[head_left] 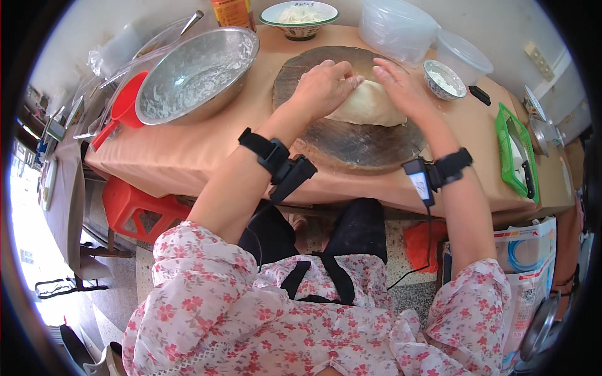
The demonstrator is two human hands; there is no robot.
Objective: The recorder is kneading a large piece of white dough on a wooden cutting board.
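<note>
A pale piece of dough (370, 109) lies on a round, worn wooden board (342, 147). It looks folded into a half-round shape, with its smooth curved side toward me. My left hand (327, 86) is bent over its far left edge, fingers curled and gripping the dough there. Against the far right side of it rests my right hand (401, 91), its fingers stretched out and its thumb hidden. Both wrists wear black straps with small devices.
Left of the board stand a floury metal basin (197, 75) and a red ladle (128, 103). Behind it are a bowl of white shreds (300, 19) and clear plastic tubs (398, 31). At right sit a small bowl of white powder (444, 80) and a green basket (517, 156) with a knife.
</note>
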